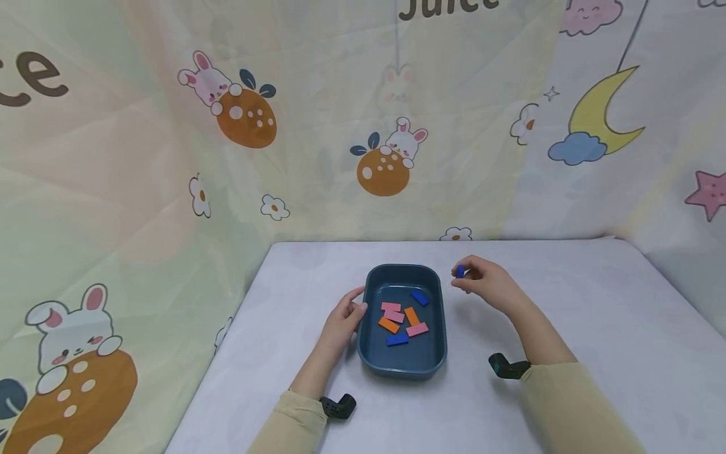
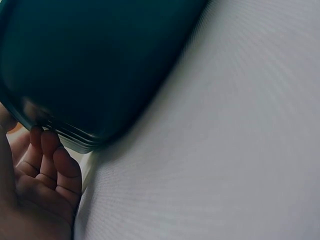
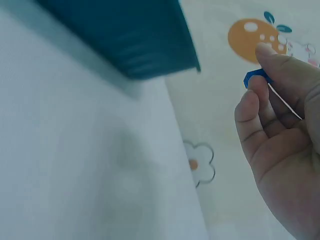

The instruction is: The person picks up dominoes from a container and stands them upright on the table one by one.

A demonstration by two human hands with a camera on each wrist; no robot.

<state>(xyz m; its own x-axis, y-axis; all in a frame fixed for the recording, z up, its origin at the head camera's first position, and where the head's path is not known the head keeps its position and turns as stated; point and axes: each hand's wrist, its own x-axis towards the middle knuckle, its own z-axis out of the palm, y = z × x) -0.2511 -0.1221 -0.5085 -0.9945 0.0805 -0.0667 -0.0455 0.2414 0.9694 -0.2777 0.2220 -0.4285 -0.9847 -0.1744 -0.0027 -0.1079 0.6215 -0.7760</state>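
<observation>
My right hand [image 1: 482, 282] pinches a small blue block [image 1: 460, 272] between thumb and fingertips, above the table to the right of a dark teal tray [image 1: 403, 364]. The same blue block [image 3: 254, 77] shows partly between the fingers in the right wrist view. With thumb and fingers at the left rim, my left hand [image 1: 343, 323] grips the tray. Inside lie flat blocks: three pink, one of them a pink block [image 1: 417, 329] near the right; two orange, including an orange block [image 1: 389, 325]; and two blue, one a blue block [image 1: 397, 339] toward the front.
The tray stands mid-table on a white cloth [image 1: 601, 328]. Behind the table hangs a printed fabric backdrop [image 1: 317, 176] with rabbits, fruit and flowers. A black wrist camera [image 1: 339, 407] sits on the left wrist and another black camera [image 1: 508, 367] on the right.
</observation>
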